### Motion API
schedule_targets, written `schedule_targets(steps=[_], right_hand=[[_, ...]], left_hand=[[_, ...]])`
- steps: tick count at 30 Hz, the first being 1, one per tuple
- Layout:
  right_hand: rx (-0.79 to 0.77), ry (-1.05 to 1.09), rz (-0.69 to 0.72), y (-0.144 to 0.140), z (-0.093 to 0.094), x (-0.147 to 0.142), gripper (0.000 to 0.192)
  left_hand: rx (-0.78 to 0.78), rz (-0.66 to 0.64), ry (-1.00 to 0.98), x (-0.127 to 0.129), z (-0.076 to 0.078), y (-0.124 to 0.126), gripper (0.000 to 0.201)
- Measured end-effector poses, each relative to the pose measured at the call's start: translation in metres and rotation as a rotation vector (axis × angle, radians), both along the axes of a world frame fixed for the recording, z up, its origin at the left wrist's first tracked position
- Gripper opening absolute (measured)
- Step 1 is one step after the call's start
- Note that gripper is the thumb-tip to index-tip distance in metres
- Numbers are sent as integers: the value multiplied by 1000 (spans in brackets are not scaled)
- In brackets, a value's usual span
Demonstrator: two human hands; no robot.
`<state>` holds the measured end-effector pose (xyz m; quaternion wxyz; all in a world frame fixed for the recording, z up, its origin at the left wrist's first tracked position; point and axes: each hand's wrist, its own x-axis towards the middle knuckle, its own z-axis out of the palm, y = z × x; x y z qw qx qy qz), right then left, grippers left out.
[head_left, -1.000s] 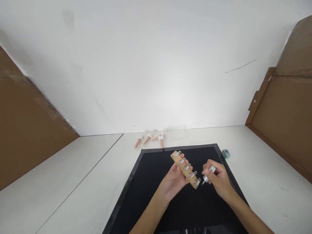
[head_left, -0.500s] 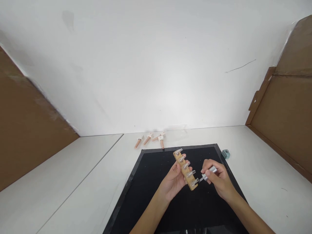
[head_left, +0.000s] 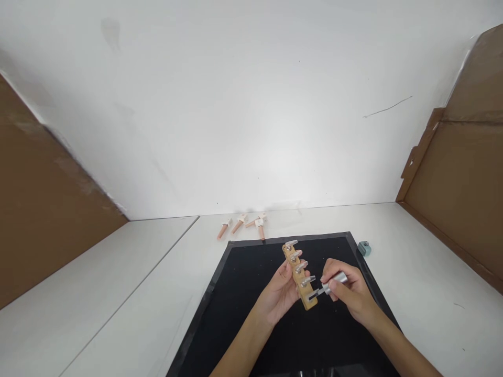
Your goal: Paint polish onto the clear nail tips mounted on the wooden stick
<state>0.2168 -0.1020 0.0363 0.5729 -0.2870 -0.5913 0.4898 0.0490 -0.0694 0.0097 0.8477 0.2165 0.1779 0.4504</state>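
Observation:
My left hand [head_left: 278, 293] is closed around a narrow wooden nail-tip holder [head_left: 297, 277], which slants over the black mat. Several clear false nails [head_left: 302, 266] stick out along it towards the right. In my right hand [head_left: 356, 296], a nail polish brush [head_left: 336, 283] with a silver handle is pinched between thumb and fingers. Its dark tip lies over the lowest false nail [head_left: 313, 295], at the near end of the holder. Right of the mat stands a small teal bottle [head_left: 364, 248] with a dark opening on top.
Several pinkish finger-like sticks with white square ends [head_left: 259, 222] lie beyond the mat on the white table [head_left: 165, 293]. The black mat [head_left: 243, 272] spreads under my hands. Cardboard panels [head_left: 463, 193] stand at both sides, and a white wall [head_left: 251, 131] rises behind.
The brush has moved slightly left and down, its tip now farther over the lowest false nail. The holder has shifted and turned a little in my left hand.

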Motion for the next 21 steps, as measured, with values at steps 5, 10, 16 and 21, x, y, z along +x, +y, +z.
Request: schedule_targets(steps=[5,10,16,21], right_hand=[[25,-25,2,-1,1,0,32],[49,-67,-11,-1,4,0,33],[60,-115,-57,-4,5,1,35],[48,-155,-88,-5,6,2,36]], left_hand=[[-6,8,4,0,2,-1,35],[-8,16,17,1,4,-1,35],[-11,18,20,1,2,0,36],[-7,20,16,1,3,-1,35]])
